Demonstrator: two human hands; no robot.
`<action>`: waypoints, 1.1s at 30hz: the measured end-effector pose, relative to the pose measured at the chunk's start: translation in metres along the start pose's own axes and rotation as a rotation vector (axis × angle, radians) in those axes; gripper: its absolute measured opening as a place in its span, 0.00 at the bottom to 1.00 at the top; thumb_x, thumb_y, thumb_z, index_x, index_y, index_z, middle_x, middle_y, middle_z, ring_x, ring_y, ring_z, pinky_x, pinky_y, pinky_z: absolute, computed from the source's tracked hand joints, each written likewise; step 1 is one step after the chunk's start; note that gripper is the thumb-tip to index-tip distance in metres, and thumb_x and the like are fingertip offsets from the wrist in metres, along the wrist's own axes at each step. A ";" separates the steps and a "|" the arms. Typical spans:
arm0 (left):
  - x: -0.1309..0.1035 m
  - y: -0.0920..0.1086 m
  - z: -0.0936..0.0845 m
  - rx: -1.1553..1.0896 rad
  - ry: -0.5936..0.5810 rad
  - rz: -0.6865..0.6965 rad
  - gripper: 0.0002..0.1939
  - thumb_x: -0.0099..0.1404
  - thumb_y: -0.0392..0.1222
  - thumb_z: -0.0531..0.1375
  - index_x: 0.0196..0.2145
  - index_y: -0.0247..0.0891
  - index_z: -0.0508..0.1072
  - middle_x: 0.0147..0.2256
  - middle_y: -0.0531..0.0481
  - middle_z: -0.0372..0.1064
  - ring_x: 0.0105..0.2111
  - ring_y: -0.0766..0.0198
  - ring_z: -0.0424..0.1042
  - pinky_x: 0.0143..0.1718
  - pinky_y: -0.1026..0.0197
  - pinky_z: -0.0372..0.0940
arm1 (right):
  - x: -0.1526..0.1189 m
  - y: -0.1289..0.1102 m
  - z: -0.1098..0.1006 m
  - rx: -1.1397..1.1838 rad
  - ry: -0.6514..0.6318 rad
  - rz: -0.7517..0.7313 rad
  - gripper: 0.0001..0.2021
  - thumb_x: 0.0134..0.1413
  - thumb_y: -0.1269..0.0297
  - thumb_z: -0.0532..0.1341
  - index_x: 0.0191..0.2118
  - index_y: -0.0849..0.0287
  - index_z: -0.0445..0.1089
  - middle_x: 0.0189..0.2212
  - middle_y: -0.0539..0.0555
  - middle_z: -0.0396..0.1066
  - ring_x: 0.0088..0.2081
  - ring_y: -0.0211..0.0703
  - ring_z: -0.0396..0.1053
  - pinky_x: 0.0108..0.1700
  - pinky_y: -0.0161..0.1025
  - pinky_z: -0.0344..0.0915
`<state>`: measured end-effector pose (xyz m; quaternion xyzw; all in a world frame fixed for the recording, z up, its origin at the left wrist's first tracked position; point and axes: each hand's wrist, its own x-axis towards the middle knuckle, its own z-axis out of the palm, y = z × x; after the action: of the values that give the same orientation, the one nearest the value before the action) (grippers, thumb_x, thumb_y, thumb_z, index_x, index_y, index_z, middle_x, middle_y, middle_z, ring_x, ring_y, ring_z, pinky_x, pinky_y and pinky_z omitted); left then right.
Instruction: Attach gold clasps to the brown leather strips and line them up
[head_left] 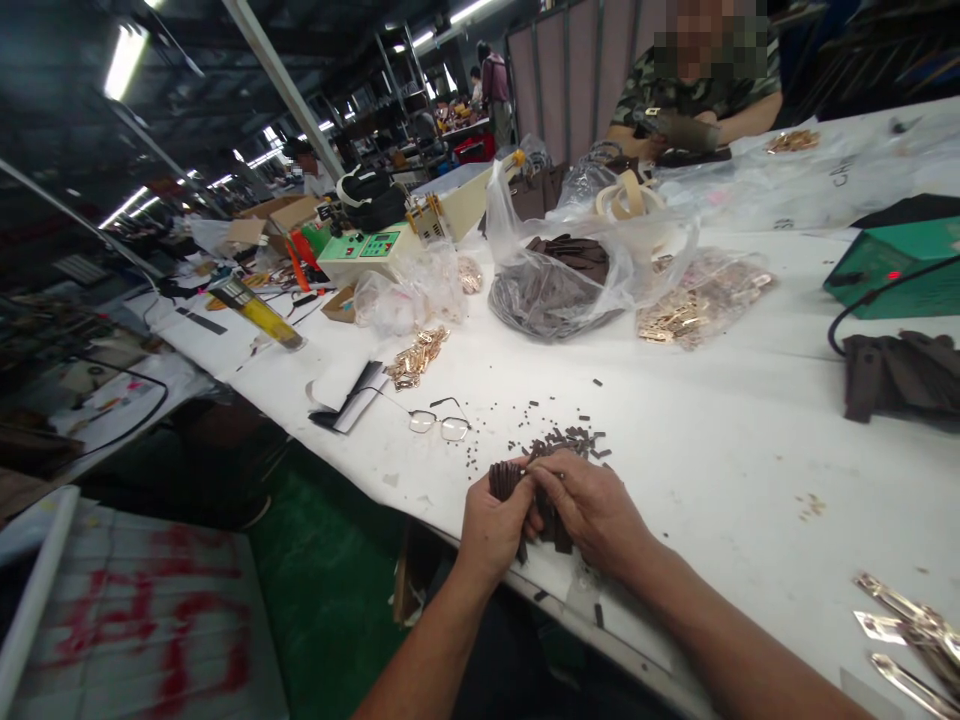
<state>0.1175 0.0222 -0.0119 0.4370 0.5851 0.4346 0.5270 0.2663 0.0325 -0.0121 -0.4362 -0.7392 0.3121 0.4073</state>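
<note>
Several broad red strokes, which I cannot read, mark a pale panel [150,610] off the near edge of the white bench [712,430]. Rightward come shiny gold-coloured metal fittings [418,358] and thin-rimmed eyeglasses [439,425]. At the near edge, the left hand [491,520] has its fingers curled round a bundle of dark brown strips [505,480] — flat, stacked ends ridged like a fan, long axis running from near edge towards far. The right hand [589,505] presses thumb and fingers together at the bundle; whether they grip one strip, I cannot tell. Small dark pieces [566,440] lie just beyond. Further right are plastic sheeting [810,190] — printed capitals, only partly legible — and a green box [892,270] with a red light.
</note>
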 end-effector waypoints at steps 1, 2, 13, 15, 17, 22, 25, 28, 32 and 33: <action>-0.001 0.000 0.000 0.003 0.002 0.006 0.24 0.61 0.54 0.65 0.46 0.31 0.77 0.14 0.55 0.66 0.13 0.68 0.63 0.16 0.68 0.58 | 0.000 0.000 0.000 0.025 0.026 0.002 0.14 0.69 0.62 0.50 0.45 0.52 0.74 0.37 0.53 0.75 0.38 0.42 0.73 0.42 0.38 0.67; -0.001 0.000 0.001 0.007 0.003 0.015 0.23 0.61 0.54 0.65 0.45 0.31 0.77 0.14 0.55 0.66 0.13 0.69 0.62 0.16 0.68 0.57 | 0.000 -0.001 0.000 0.050 0.052 0.008 0.14 0.69 0.62 0.51 0.46 0.52 0.74 0.37 0.53 0.75 0.38 0.41 0.73 0.42 0.38 0.68; 0.000 -0.001 0.005 -0.050 0.085 0.026 0.19 0.60 0.46 0.64 0.46 0.32 0.76 0.21 0.53 0.71 0.13 0.71 0.61 0.14 0.68 0.57 | -0.004 -0.008 -0.012 0.053 0.285 0.101 0.14 0.68 0.58 0.52 0.43 0.54 0.74 0.38 0.53 0.76 0.31 0.42 0.75 0.38 0.39 0.70; 0.001 -0.001 0.004 -0.062 0.071 0.024 0.22 0.59 0.47 0.65 0.48 0.32 0.76 0.23 0.53 0.72 0.13 0.71 0.62 0.14 0.68 0.58 | -0.002 -0.007 -0.017 0.062 0.333 0.164 0.15 0.68 0.56 0.52 0.42 0.55 0.74 0.36 0.53 0.77 0.30 0.41 0.75 0.38 0.39 0.70; 0.000 -0.001 0.003 -0.066 0.071 0.021 0.23 0.59 0.48 0.65 0.49 0.32 0.74 0.24 0.52 0.73 0.14 0.70 0.63 0.14 0.67 0.59 | 0.000 -0.005 -0.019 0.123 0.313 0.238 0.16 0.68 0.53 0.52 0.41 0.55 0.74 0.32 0.51 0.76 0.28 0.41 0.75 0.35 0.38 0.70; -0.001 -0.003 0.001 -0.065 0.050 0.040 0.19 0.61 0.50 0.65 0.44 0.33 0.74 0.24 0.52 0.73 0.14 0.70 0.63 0.15 0.68 0.59 | 0.004 -0.003 -0.016 0.252 0.220 0.361 0.18 0.67 0.50 0.52 0.41 0.57 0.74 0.28 0.49 0.75 0.24 0.39 0.74 0.30 0.35 0.69; 0.000 -0.005 -0.001 -0.033 0.006 0.043 0.16 0.63 0.51 0.63 0.33 0.33 0.74 0.17 0.54 0.68 0.13 0.71 0.62 0.16 0.68 0.58 | 0.003 -0.002 -0.012 0.307 0.167 0.374 0.18 0.67 0.50 0.52 0.40 0.57 0.73 0.28 0.49 0.75 0.25 0.38 0.74 0.30 0.36 0.69; 0.001 -0.007 -0.003 -0.056 -0.023 0.046 0.15 0.65 0.50 0.62 0.31 0.33 0.73 0.17 0.53 0.67 0.14 0.71 0.62 0.16 0.69 0.57 | 0.003 -0.001 -0.010 0.413 0.147 0.381 0.19 0.66 0.49 0.53 0.40 0.59 0.73 0.28 0.51 0.75 0.26 0.39 0.74 0.31 0.36 0.70; 0.002 -0.007 -0.005 -0.160 -0.037 0.044 0.13 0.65 0.48 0.63 0.39 0.35 0.70 0.24 0.51 0.73 0.15 0.71 0.64 0.16 0.69 0.57 | 0.005 0.001 -0.008 0.625 0.142 0.448 0.20 0.65 0.47 0.54 0.41 0.61 0.72 0.30 0.53 0.76 0.25 0.38 0.74 0.29 0.35 0.70; 0.001 -0.006 -0.006 -0.180 -0.046 0.040 0.14 0.65 0.48 0.63 0.41 0.35 0.70 0.25 0.51 0.73 0.15 0.71 0.64 0.16 0.69 0.57 | 0.006 0.001 -0.008 0.672 0.137 0.471 0.20 0.64 0.47 0.54 0.41 0.61 0.71 0.30 0.53 0.75 0.25 0.38 0.73 0.29 0.35 0.70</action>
<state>0.1110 0.0216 -0.0178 0.4095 0.5226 0.4857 0.5687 0.2717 0.0389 -0.0073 -0.4557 -0.4474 0.5909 0.4930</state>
